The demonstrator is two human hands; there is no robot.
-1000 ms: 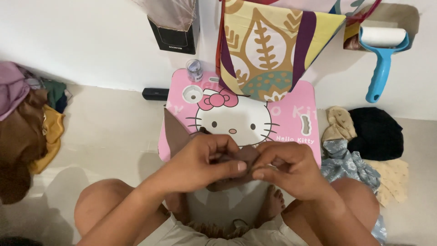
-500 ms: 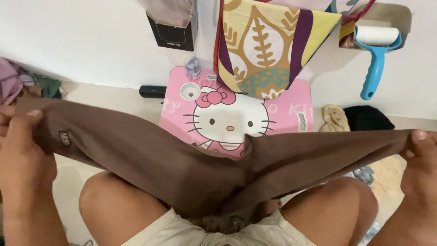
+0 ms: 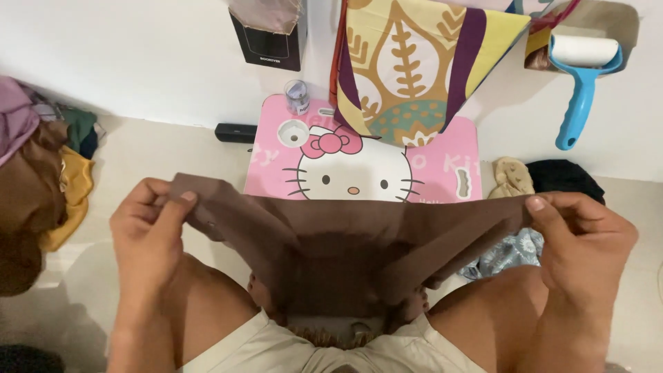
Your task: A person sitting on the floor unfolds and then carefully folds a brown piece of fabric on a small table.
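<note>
Both hands have come in from the frame's edges since half a second ago, so the brown cloth (image 3: 345,249) now spans a shorter stretch and sags more in the middle. Left hand (image 3: 148,231) pinches 1 top corner between thumb and fingers; right hand (image 3: 583,238) pinches the other the same way, both closed on fabric. To hold it well, I judge the 2 corners should stay level and the top edge taut, so the cloth hangs without twisting. It hangs between the hands, over the lap, in front of the pink mat (image 3: 442,155).
</note>
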